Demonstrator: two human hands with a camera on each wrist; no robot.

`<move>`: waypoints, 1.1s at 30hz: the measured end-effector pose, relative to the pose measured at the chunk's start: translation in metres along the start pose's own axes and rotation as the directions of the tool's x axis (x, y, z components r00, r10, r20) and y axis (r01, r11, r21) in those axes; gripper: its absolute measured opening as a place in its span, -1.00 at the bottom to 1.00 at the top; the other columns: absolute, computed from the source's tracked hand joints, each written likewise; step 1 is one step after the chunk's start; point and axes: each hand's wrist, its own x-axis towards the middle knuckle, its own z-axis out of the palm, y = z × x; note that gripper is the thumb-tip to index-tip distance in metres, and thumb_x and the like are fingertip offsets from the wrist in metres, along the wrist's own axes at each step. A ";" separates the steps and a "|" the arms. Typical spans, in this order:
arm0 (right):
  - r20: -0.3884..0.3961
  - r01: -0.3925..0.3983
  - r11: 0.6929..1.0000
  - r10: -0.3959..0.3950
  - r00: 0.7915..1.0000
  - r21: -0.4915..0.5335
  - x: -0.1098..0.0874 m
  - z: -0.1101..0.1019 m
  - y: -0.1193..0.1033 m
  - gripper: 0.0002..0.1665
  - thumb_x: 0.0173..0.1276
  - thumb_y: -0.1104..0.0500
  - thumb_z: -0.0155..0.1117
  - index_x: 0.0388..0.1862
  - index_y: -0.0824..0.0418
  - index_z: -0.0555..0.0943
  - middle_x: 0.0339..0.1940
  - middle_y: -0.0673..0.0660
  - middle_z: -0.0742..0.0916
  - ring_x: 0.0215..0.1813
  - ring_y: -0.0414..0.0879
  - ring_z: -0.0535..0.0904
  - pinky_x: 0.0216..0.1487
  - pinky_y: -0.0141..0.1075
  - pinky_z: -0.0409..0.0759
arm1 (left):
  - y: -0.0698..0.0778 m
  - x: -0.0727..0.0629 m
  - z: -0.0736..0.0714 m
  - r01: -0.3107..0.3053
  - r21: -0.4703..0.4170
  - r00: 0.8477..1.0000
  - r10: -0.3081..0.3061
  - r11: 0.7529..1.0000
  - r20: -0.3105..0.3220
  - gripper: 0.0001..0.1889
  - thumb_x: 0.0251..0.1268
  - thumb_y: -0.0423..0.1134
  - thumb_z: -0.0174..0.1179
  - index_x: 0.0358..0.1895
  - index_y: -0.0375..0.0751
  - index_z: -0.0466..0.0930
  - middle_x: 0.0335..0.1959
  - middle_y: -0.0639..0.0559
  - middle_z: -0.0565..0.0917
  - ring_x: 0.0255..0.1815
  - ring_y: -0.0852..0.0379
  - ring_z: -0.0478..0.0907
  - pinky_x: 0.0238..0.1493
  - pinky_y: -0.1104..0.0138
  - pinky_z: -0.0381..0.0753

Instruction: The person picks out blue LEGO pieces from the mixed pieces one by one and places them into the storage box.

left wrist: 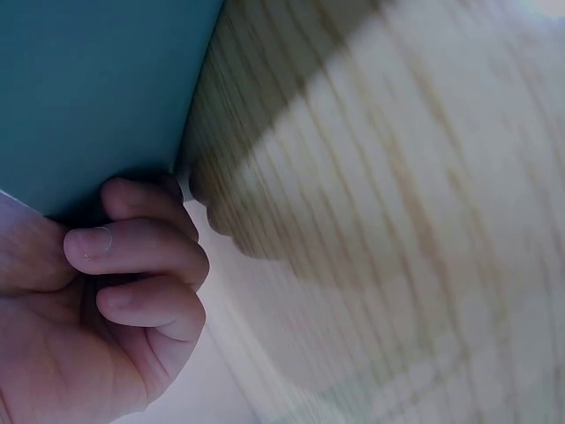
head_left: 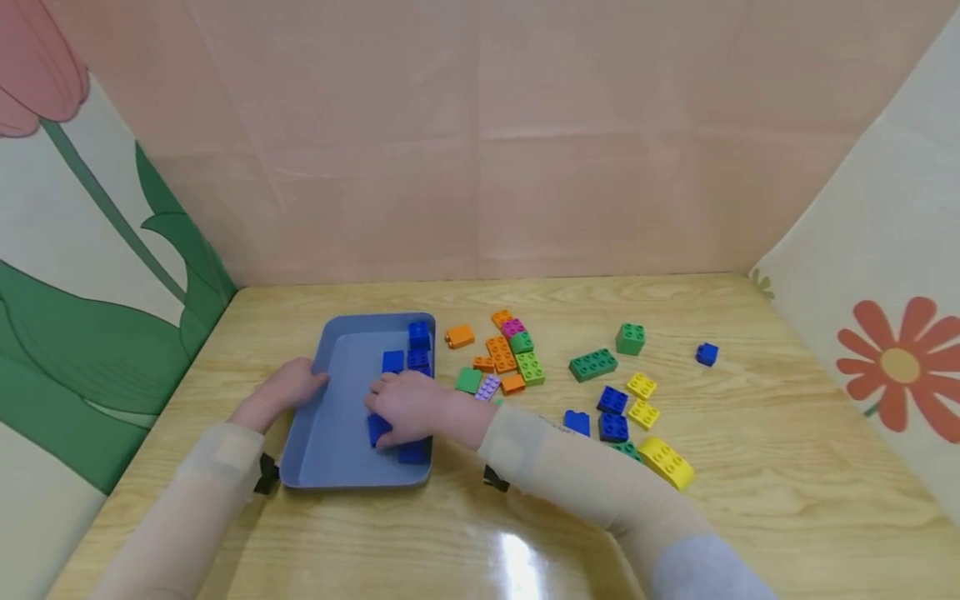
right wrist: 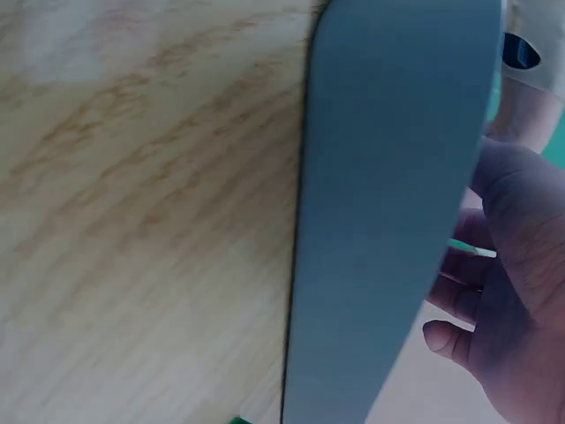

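Observation:
A blue-grey tray (head_left: 341, 477) lies on the left part of the table. My left hand (head_left: 290, 385) grips its left rim; in the left wrist view the fingers (left wrist: 146, 256) curl against the outside of the wall. Reaching over the right wall, my right hand (head_left: 411, 408) is inside the tray, thumb and fingers around a blue toy brick (head_left: 378, 427). More blue bricks (head_left: 418, 335) line the tray's right side, some partly covered by the hand. The right wrist view shows the tray wall (right wrist: 388, 212) in front of that hand, hiding its fingertips.
Right of the tray lie orange bricks (head_left: 500, 353), a lime brick (head_left: 530, 368) and a purple brick (head_left: 487, 387). Farther right are green bricks (head_left: 592, 365), blue bricks (head_left: 613, 427), yellow bricks (head_left: 643, 413), a curved yellow brick (head_left: 666, 463) and a lone blue brick (head_left: 707, 354).

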 end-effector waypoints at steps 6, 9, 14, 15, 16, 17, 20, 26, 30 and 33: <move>-0.095 -0.012 1.000 0.013 0.995 0.013 -0.009 -0.007 0.010 -0.39 0.35 -0.32 0.14 0.11 0.09 0.58 -0.12 -0.03 0.57 -0.13 -0.18 0.47 -0.15 -0.36 0.47 | 0.000 0.002 0.001 0.004 -0.001 1.000 -0.004 1.000 -0.002 -0.57 0.53 -0.26 -0.14 0.11 -0.69 0.35 -0.14 -0.36 0.57 -0.15 -0.12 0.55 -0.12 0.09 0.55; -0.126 -0.020 0.999 0.025 0.992 0.037 -0.016 -0.012 0.019 -0.40 0.38 -0.29 0.13 0.14 0.12 0.57 -0.08 0.00 0.59 -0.09 -0.15 0.49 -0.10 -0.32 0.49 | 0.000 0.002 0.001 0.007 -0.004 1.000 -0.007 1.000 0.002 -0.58 0.53 -0.26 -0.15 0.10 -0.69 0.36 -0.20 -0.32 0.57 -0.20 -0.10 0.54 -0.17 0.12 0.54; -0.177 -0.061 0.988 0.086 0.980 0.144 -0.035 -0.020 0.038 -0.43 0.40 -0.22 0.17 0.16 0.16 0.56 0.00 0.04 0.58 -0.02 -0.12 0.51 -0.08 -0.28 0.53 | 0.000 0.002 0.001 0.004 -0.004 1.000 -0.004 1.000 -0.004 -0.59 0.53 -0.26 -0.15 0.08 -0.66 0.39 -0.26 -0.25 0.57 -0.25 -0.06 0.53 -0.21 0.15 0.54; -0.189 -0.073 0.982 0.106 0.976 0.173 -0.041 -0.021 0.043 -0.44 0.40 -0.20 0.18 0.16 0.16 0.56 0.01 0.05 0.58 -0.03 -0.12 0.52 -0.08 -0.27 0.54 | 0.000 0.002 0.002 0.002 -0.003 1.000 -0.002 1.000 -0.005 -0.59 0.53 -0.26 -0.15 0.07 -0.66 0.39 -0.26 -0.25 0.57 -0.25 -0.06 0.53 -0.21 0.15 0.54; -0.202 -0.086 0.977 0.126 0.971 0.196 -0.046 -0.023 0.048 -0.45 0.39 -0.18 0.20 0.16 0.17 0.56 0.01 0.06 0.59 -0.05 -0.12 0.53 -0.11 -0.27 0.56 | 0.001 0.002 0.002 0.002 -0.002 1.000 -0.002 1.000 -0.006 -0.59 0.53 -0.26 -0.15 0.08 -0.66 0.40 -0.26 -0.25 0.58 -0.25 -0.06 0.53 -0.20 0.15 0.54; -0.217 -0.101 0.972 0.148 0.965 0.214 -0.052 -0.023 0.053 -0.45 0.39 -0.16 0.21 0.17 0.18 0.55 0.02 0.07 0.59 -0.06 -0.12 0.54 -0.11 -0.26 0.56 | 0.001 0.001 0.002 0.003 -0.002 1.000 -0.003 1.000 -0.007 -0.59 0.53 -0.25 -0.15 0.07 -0.65 0.40 -0.26 -0.25 0.58 -0.25 -0.06 0.53 -0.20 0.14 0.54; -0.251 -0.140 0.954 0.209 0.945 0.266 -0.072 -0.025 0.071 -0.45 0.40 -0.12 0.22 0.21 0.18 0.52 0.06 0.09 0.59 -0.08 -0.11 0.57 -0.09 -0.23 0.57 | 0.002 -0.001 0.001 -0.008 0.007 1.000 0.008 1.000 -0.012 -0.59 0.53 -0.26 -0.14 0.05 -0.67 0.41 -0.27 -0.26 0.58 -0.25 -0.07 0.54 -0.19 0.13 0.54; -0.290 -0.214 0.920 0.314 0.904 0.328 -0.121 -0.020 0.108 -0.40 0.41 -0.07 0.22 0.29 0.23 0.43 0.15 0.16 0.57 -0.01 -0.01 0.57 0.00 -0.11 0.55 | 0.003 -0.002 0.001 -0.009 0.011 1.000 0.009 1.000 -0.008 -0.59 0.52 -0.26 -0.13 0.05 -0.67 0.41 -0.26 -0.26 0.58 -0.24 -0.07 0.54 -0.17 0.12 0.54; -0.308 -0.272 0.894 0.387 0.869 0.357 -0.155 -0.011 0.132 -0.36 0.40 -0.06 0.25 0.32 0.24 0.38 0.17 0.20 0.55 0.08 0.08 0.56 0.03 -0.02 0.54 | 0.002 -0.001 0.001 0.000 0.003 1.000 0.000 1.000 -0.002 -0.59 0.53 -0.25 -0.14 0.06 -0.65 0.42 -0.27 -0.24 0.58 -0.25 -0.06 0.54 -0.16 0.12 0.54; -0.317 -0.316 0.882 0.429 0.846 0.350 -0.183 -0.004 0.147 -0.36 0.40 -0.05 0.24 0.32 0.26 0.36 0.16 0.23 0.53 0.07 0.13 0.56 0.00 0.03 0.55 | 0.001 0.000 0.002 -0.014 0.004 1.000 0.014 1.000 -0.015 -0.60 0.52 -0.25 -0.13 0.05 -0.63 0.43 -0.28 -0.23 0.58 -0.26 -0.05 0.54 -0.18 0.13 0.54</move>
